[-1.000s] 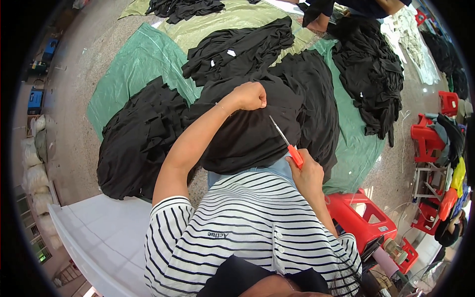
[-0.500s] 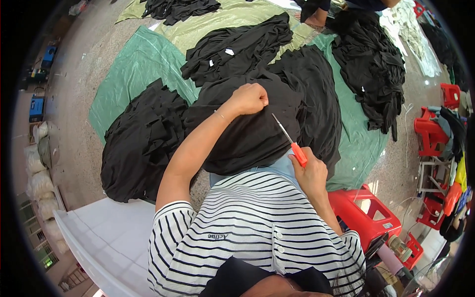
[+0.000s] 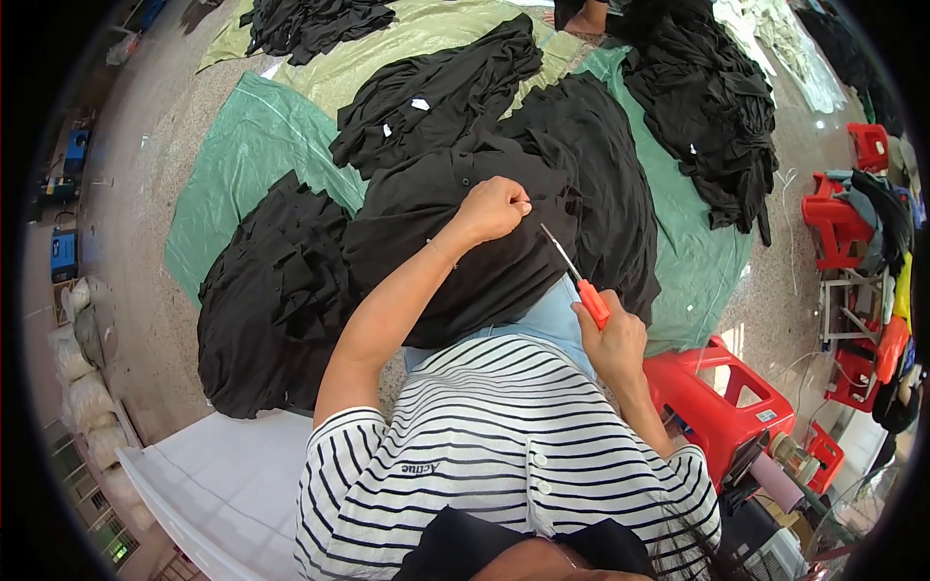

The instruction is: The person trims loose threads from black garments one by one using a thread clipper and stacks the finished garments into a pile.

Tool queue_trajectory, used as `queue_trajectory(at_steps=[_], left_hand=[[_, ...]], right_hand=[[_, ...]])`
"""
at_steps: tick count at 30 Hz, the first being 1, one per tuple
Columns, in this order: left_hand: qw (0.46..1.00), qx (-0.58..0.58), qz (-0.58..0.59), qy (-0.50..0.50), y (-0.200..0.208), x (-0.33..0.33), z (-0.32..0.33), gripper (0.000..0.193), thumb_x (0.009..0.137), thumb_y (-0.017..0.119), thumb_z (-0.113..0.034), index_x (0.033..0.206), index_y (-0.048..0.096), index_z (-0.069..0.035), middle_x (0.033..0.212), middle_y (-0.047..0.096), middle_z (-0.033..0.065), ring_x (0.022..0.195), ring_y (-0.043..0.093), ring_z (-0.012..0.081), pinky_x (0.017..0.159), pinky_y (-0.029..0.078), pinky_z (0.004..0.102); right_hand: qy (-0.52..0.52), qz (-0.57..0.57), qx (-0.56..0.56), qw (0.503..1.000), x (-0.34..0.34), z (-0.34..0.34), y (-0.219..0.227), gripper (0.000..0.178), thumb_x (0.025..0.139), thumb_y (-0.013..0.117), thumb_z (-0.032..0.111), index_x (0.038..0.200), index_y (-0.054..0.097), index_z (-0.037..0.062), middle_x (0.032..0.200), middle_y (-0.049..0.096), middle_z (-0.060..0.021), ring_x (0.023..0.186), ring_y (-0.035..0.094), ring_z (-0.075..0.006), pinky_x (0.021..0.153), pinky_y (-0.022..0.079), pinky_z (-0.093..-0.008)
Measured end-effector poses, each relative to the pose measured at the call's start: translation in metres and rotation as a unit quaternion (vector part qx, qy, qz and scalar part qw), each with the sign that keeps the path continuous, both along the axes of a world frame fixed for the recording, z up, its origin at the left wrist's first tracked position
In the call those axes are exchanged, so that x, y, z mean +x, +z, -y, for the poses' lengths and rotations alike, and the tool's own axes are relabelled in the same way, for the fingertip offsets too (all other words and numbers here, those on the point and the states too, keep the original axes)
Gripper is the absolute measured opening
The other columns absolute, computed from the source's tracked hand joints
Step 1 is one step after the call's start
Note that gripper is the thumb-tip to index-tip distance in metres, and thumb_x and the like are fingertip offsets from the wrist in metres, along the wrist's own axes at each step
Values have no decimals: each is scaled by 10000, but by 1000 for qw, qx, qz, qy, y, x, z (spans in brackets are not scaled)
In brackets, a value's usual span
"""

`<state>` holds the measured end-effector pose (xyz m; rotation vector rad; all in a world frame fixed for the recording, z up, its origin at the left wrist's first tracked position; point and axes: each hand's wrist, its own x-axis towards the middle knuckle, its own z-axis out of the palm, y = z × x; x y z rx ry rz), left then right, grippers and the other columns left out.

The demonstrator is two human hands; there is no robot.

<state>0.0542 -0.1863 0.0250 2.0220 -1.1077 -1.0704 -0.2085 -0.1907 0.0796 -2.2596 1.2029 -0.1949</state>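
Note:
Across my lap lies a black garment with a small round button on it. My left hand is closed in a pinch at the cloth, with its fingertips pressed together over the upper right part. My right hand wraps round the red handle of a slim tool with a long thin metal shaft. The shaft points up and left, its tip just over the dark cloth and a little apart from my left fingertips. Whether the tip is one piece or two blades is too small to tell.
Black garment heaps lie at left, ahead and right, on green and yellowish sheets. A red stool stands by my right elbow, a white panel at lower left. Another person's bare foot or hand shows at the top.
The view has shifted slightly, so the heaps sit further left. My left hand has moved a little down the cloth, and the tool tip is still close to it.

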Motion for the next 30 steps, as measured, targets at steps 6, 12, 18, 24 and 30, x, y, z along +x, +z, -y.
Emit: queue_trajectory(at_steps=[6,12,18,24,30], left_hand=[[999,-7,39,1,1,-2,-3,191,829,671,-173,897,693,4,749,673,148,713,652,246,685,484,354],[957,-238,160,46,4,-23,-25,148,811,713,-173,908,687,-65,940,624,93,783,645,304,707,512,377],[968,-180,152,88,-6,43,-53,182,754,715,-49,929,667,-43,901,579,70,640,581,210,633,495,307],[953,-199,226,44,-19,56,-48,168,752,693,-39,914,650,-21,818,571,87,640,593,222,639,501,325],[972,-204,88,75,-16,58,-51,162,761,688,-38,898,634,31,803,638,92,669,633,168,648,517,289]], right_hand=[[5,-24,9,1000,1,3,-3,317,874,682,358,876,558,67,616,609,-207,587,609,-437,511,448,-503],[-50,46,-13,998,7,18,0,276,869,703,322,971,599,88,694,641,-192,663,636,-418,570,481,-472],[29,73,22,997,37,29,13,264,869,709,286,987,598,76,666,633,-175,639,642,-396,555,483,-440],[118,51,-11,992,63,30,16,279,860,709,306,891,565,69,644,637,-153,590,636,-367,513,462,-430],[119,16,-26,992,69,30,17,309,863,700,316,833,548,49,602,616,-159,555,621,-374,491,453,-441]])
